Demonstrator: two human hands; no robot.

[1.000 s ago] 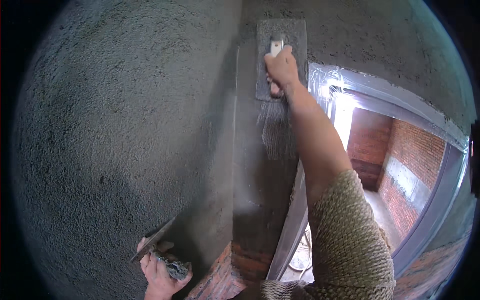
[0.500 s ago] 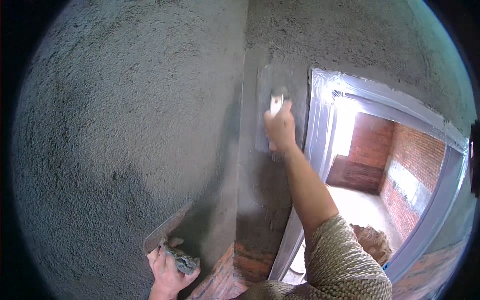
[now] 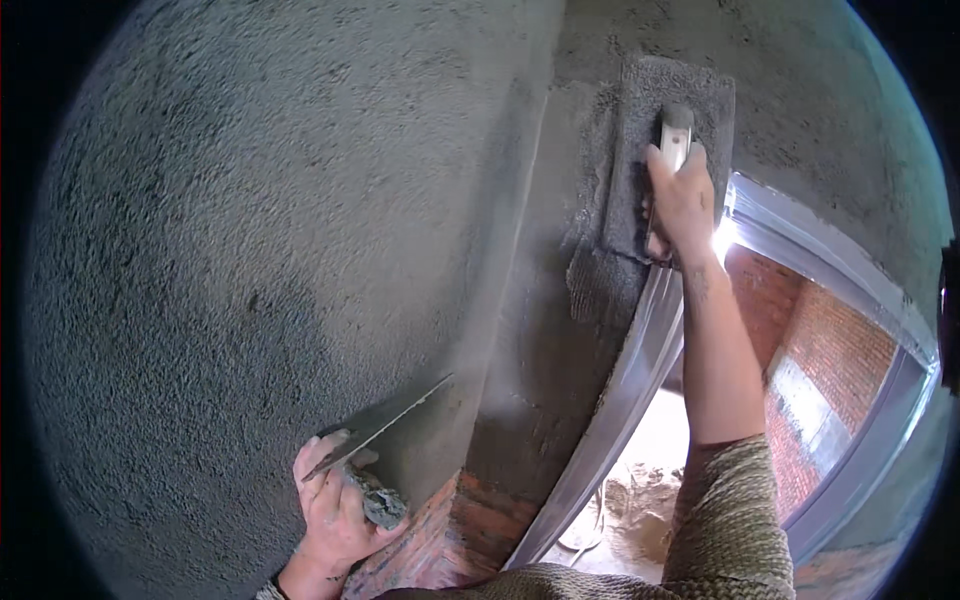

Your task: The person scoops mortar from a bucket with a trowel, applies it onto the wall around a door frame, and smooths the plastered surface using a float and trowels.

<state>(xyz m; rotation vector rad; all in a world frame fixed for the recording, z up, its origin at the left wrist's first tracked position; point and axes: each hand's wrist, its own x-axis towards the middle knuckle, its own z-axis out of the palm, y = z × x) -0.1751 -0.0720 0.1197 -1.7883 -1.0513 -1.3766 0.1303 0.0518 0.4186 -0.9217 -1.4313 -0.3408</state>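
Observation:
My right hand (image 3: 682,205) is closed around the handle of a rectangular plastering float (image 3: 637,115). The float's mortar-speckled back faces me, and its plate lies at the wall strip between the inside corner and the door frame, near the frame's top corner. Low on the left, my left hand (image 3: 335,515) grips a trowel (image 3: 405,411) by its mortar-caked handle. Its thin blade shows nearly edge-on, slanting up to the right, close to the rough grey plastered wall (image 3: 230,250). Whether that blade touches the wall, I cannot tell.
A plastic-wrapped door frame (image 3: 625,400) stands at the right, opening onto a room with brick walls (image 3: 835,325). Bare brick (image 3: 490,515) shows below the plaster at the corner. Through the doorway, a heap of sand or mortar (image 3: 640,505) lies on the floor.
My right hand has moved the float up and right, toward the frame's top corner. The trowel in my left hand has turned to show more edge-on. The view has shifted slightly.

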